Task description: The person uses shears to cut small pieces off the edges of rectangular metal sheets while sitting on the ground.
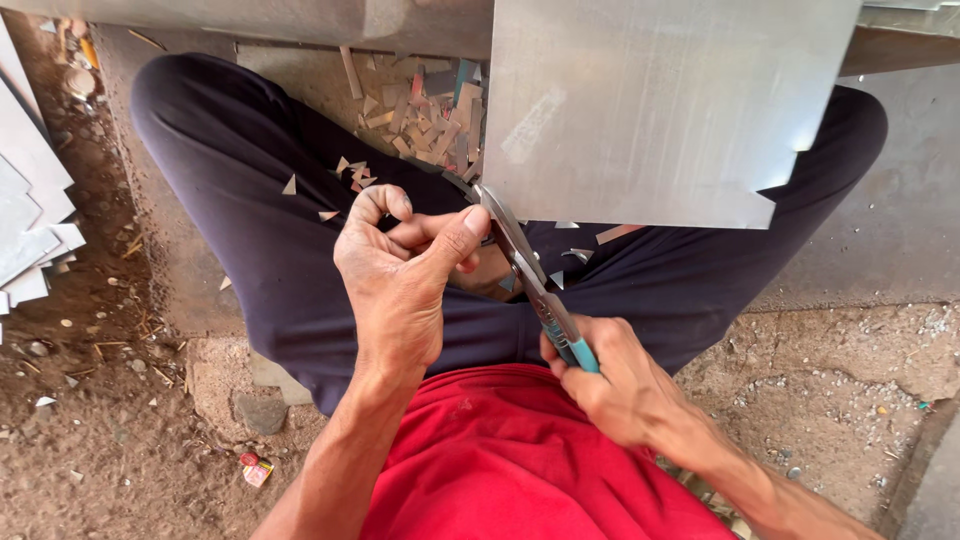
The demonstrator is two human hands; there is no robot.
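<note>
Two hands work one metal sheet (660, 110) propped above the lap: right hand (610, 385) clenched on tin snips (530, 275) biting its lower corner, left hand (400, 270) pinching there to steady it, offcuts (430, 110) scattered beyond.

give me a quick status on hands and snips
Right hand shut on snips handles. Left hand pinching by the blades at sheet corner. Offcuts litter lap and ground.

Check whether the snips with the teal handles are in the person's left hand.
No, the teal-handled metal snips are gripped by the right hand; the left hand pinches near the blades.
</note>
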